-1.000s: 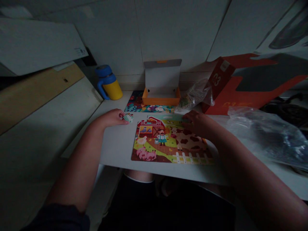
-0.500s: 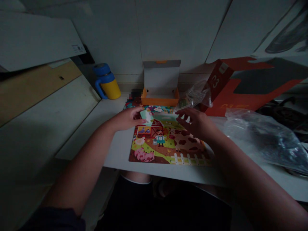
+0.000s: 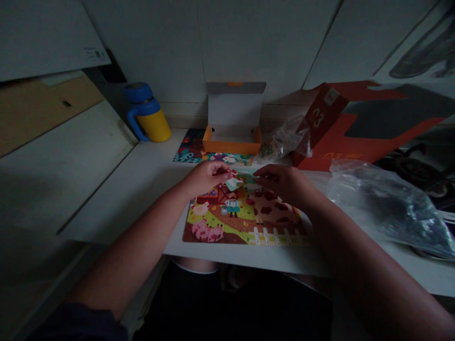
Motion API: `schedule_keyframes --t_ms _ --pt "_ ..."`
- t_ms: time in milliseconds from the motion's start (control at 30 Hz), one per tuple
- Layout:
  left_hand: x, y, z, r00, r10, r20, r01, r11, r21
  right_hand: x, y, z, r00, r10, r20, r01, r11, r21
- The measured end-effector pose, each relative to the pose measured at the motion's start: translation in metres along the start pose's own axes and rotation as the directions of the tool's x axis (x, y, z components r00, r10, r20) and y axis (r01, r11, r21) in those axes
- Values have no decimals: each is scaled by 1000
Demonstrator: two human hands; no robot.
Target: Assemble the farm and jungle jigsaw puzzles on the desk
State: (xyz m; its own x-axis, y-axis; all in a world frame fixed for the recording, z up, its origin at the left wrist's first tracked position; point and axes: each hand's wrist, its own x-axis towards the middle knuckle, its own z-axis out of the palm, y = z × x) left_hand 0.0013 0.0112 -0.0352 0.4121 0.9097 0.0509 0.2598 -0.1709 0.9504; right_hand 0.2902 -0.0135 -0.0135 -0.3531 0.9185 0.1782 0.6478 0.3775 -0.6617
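Note:
My left hand (image 3: 209, 179) pinches a pale green and red puzzle piece (image 3: 232, 183) between thumb and fingers, just above the upper part of a farm-scene jigsaw puzzle (image 3: 241, 227). The puzzle lies flat on the white table and shows a farmer, a cow, a pig, a hen and a fence. Over its upper right part, my right hand (image 3: 280, 182) is half curled, with thumb and fingers slightly apart and no piece visible between them. Both hands cover portions of the puzzle's top edge.
Behind the puzzle stands an open orange box (image 3: 232, 147), on a colourful printed sheet (image 3: 188, 147). A blue and yellow jug (image 3: 151, 116) is at the left. Crumpled clear plastic (image 3: 284, 142), a large red box (image 3: 341, 137) and a clear bag (image 3: 387, 208) occupy the right.
My left hand has moved right with the puzzle piece, closer to my right hand, and the piece has turned. My right hand is slightly lower. The view has shifted a little.

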Motion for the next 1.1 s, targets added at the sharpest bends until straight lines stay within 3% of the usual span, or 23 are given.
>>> schedule_keyframes --t_ms 233,567,900,1100 --pt "-1 5 -12 983 -22 -180 34 997 62 10 35 -26 987 66 -147 -85 988 -127" --pt "2 -6 -9 990 34 -134 -16 991 132 10 44 -34 992 13 -127 -48 958 -284" --pt "2 -7 -9 990 32 -138 -11 989 151 11 52 -32 995 23 -94 -54 938 -342" --pt "2 -7 -8 989 23 -143 2 986 169 11 62 -25 994 91 -65 -109 924 -365"
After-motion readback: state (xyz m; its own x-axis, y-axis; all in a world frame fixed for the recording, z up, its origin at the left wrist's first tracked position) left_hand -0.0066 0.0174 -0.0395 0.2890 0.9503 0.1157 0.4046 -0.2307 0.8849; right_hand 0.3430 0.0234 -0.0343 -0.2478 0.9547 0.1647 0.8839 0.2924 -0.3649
